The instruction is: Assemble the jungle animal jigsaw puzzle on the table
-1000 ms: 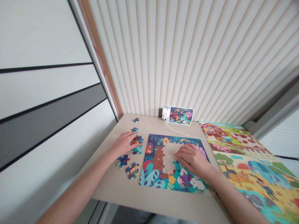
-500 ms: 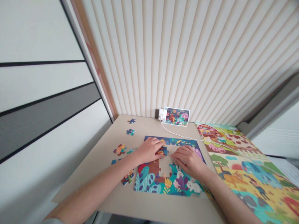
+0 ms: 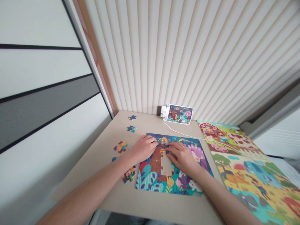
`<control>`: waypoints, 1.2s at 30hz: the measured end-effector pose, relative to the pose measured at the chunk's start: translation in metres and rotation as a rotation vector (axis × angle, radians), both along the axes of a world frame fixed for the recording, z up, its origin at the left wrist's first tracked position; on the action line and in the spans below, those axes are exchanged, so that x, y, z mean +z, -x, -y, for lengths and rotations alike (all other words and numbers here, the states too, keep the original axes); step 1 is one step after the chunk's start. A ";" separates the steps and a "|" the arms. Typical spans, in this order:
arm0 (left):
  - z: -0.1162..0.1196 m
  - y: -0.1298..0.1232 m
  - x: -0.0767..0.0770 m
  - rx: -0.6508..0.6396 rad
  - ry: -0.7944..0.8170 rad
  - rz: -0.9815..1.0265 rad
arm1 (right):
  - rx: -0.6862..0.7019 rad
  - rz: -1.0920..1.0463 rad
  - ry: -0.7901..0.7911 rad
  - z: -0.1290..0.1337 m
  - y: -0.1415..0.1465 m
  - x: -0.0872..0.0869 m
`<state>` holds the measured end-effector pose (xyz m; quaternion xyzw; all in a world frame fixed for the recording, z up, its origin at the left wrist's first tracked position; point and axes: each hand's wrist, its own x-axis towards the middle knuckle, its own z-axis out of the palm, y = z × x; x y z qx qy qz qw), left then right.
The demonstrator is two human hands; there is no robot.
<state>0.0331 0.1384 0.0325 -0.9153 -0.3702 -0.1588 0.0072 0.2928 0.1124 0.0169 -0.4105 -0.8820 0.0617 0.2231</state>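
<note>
A partly assembled jigsaw puzzle (image 3: 150,184) lies on the table, showing rabbits, leaves, a tree and a purple-pink bird. My left hand (image 3: 145,147) rests over its upper left part, fingers laid forward and fingertips by the tree. My right hand (image 3: 181,157) is over the upper right part, fingers stretched out and thumb apart. Between the two sets of fingertips a brown and orange puzzle piece (image 3: 162,151) lies flat below the round yellow window. The right fingertips touch it or lie just beside it. Beneath it is a gap showing the tabletop.
Loose puzzle pieces (image 3: 120,147) lie left of the puzzle, with others (image 3: 132,128) farther back. A picture card or screen (image 3: 180,114) leans at the back beside a white charger (image 3: 163,111). Its cable (image 3: 182,135) crosses above the puzzle toward other illustrated puzzles (image 3: 243,175) at the right.
My left hand has drawn back slightly left from the brown and orange piece, now lying flat in the puzzle. My right hand has shifted left toward it. The view has tilted slightly.
</note>
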 end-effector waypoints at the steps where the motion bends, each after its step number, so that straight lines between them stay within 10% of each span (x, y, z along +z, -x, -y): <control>1: 0.001 -0.001 0.001 -0.004 0.005 -0.014 | 0.000 -0.003 0.009 -0.001 0.000 -0.001; 36: 0.006 -0.005 -0.002 0.023 -0.015 -0.020 | 0.161 0.135 0.009 0.010 -0.010 0.027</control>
